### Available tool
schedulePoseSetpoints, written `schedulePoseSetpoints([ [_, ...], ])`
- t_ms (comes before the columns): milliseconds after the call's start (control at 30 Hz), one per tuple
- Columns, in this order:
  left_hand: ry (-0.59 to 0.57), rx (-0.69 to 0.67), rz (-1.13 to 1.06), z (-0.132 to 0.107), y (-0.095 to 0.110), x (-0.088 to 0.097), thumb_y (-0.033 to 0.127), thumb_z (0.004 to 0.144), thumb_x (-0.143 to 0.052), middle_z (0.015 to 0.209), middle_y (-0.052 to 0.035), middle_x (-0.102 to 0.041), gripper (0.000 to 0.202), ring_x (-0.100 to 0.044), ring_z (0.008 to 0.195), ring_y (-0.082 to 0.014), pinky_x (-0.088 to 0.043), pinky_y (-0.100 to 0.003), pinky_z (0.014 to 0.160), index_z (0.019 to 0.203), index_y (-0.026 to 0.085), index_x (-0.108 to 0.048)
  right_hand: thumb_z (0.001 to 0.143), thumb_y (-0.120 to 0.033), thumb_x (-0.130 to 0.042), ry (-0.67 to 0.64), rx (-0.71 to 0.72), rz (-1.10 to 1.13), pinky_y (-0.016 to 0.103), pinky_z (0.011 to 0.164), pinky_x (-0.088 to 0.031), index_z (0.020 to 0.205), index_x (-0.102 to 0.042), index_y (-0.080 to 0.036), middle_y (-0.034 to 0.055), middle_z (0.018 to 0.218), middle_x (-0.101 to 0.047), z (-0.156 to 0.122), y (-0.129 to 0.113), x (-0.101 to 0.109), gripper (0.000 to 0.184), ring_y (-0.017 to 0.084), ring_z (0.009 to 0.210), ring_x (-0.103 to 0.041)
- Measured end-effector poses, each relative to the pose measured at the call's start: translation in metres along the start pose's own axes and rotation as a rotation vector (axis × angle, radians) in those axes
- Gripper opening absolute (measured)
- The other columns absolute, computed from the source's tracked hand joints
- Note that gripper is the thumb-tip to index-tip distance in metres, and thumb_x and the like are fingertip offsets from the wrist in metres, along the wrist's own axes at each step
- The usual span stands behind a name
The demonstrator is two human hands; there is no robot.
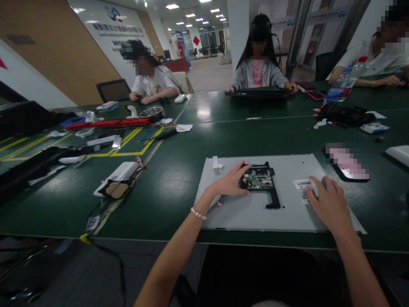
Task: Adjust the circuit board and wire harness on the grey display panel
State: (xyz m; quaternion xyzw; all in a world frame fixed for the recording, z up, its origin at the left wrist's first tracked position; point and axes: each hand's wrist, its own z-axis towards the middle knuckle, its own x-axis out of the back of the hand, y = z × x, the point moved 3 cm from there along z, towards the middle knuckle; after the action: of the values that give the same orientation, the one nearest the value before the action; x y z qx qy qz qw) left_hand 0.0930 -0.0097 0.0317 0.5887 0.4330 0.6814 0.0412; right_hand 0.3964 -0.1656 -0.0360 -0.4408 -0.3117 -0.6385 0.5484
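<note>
A flat pale grey panel lies on the green table in front of me. On it sits a black plastic bracket with a green circuit board inside. My left hand spans the bracket's left side, its thumb at the lower edge and its fingers at the upper corner. Further right, my right hand rests over the panel with curled fingers, beside a white label. Something pale shows between its thumb and forefinger; I cannot make out what it is.
A phone lies right of the panel. Left are a white pack, cables and a red strip. Bottles and a black bundle stand back right. Across the table, a person holds a dark panel; others sit nearby.
</note>
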Motion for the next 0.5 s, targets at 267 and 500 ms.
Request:
schedulePoseSetpoints([
  [267, 0.009, 0.008, -0.068, 0.0012, -0.0049, -0.0017, 0.041, 0.068, -0.076, 0.163, -0.0181, 0.008, 0.119, -0.004, 0.151, -0.0355, -0.016, -0.05, 0.121, 0.157, 0.017, -0.001, 0.096, -0.045, -0.034, 0.016, -0.023, 0.04, 0.057, 0.102, -0.037, 0.136, -0.053, -0.013, 0.0229, 0.139, -0.046, -0.0017, -0.0029, 0.0052, 0.054, 0.041, 0.131, -0.039],
  [500, -0.01, -0.048, -0.173, 0.0022, -0.0104, 0.0022, 0.045, 0.066, -0.078, 0.163, -0.0181, -0.004, 0.121, -0.009, 0.15, -0.0368, -0.008, -0.053, 0.122, 0.157, 0.019, -0.003, 0.096, -0.044, -0.036, 0.079, 0.021, 0.092, 0.059, 0.106, -0.036, 0.135, -0.054, -0.011, 0.0221, 0.14, -0.05, -0.0021, 0.0026, -0.0047, 0.054, 0.039, 0.135, -0.038],
])
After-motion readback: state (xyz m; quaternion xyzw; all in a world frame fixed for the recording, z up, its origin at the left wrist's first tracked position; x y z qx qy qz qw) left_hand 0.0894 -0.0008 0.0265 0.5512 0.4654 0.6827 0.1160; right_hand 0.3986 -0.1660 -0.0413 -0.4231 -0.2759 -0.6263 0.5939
